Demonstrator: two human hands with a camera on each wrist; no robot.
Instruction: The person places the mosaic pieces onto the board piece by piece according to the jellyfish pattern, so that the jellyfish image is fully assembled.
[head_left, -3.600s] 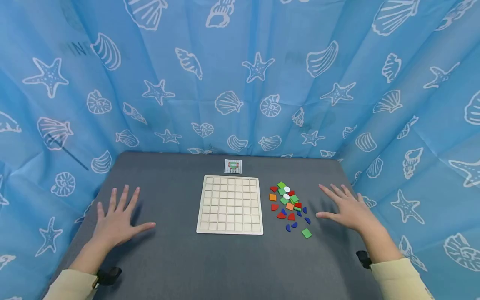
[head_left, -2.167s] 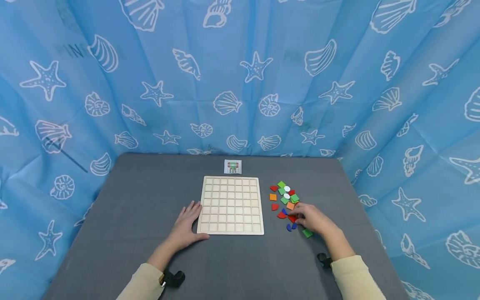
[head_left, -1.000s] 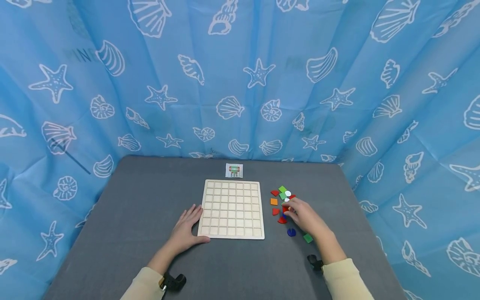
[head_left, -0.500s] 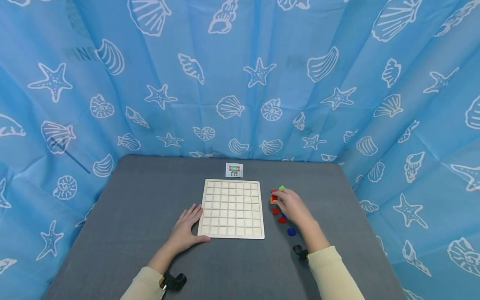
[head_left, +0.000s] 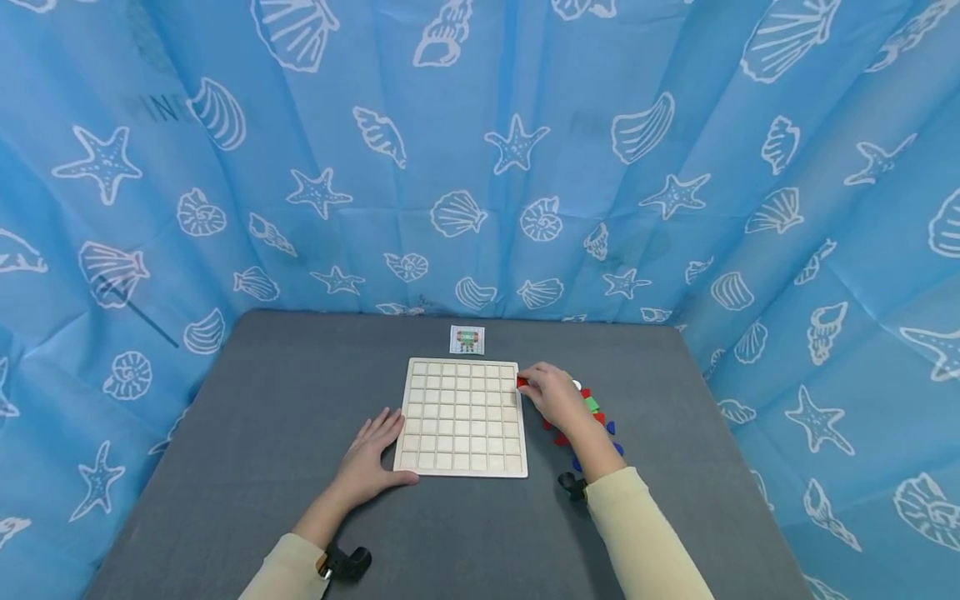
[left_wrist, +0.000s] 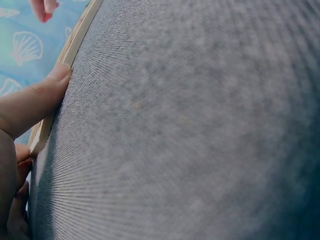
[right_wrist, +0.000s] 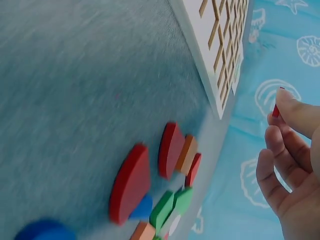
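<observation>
A pale wooden board (head_left: pixel 461 417) with a grid of square cells lies mid-table. My left hand (head_left: pixel 367 458) rests at its near-left corner, fingers extended along the left edge and thumb on the front edge. The left wrist view shows that thumb (left_wrist: pixel 37 102) against the board's side (left_wrist: pixel 82 37). At the upper right edge of the board, my right hand (head_left: pixel 555 396) pinches a small red tile (head_left: pixel 521 382). The tile (right_wrist: pixel 276 109) appears edge-on between thumb and fingertips in the right wrist view; its full outline is hidden.
Under and beside the right forearm lie loose pieces: red wedges (right_wrist: pixel 130 187), an orange one (right_wrist: pixel 187 154), green ones (right_wrist: pixel 161 210) and blue ones (right_wrist: pixel 45 231). A small picture card (head_left: pixel 467 340) lies behind the board. A blue shell-print curtain (head_left: pixel 450 167) surrounds the grey table (head_left: pixel 322 358).
My left hand came in from the left to the board's corner and stayed. My right hand took a red tile from the pile and carried it left to the board's upper right.
</observation>
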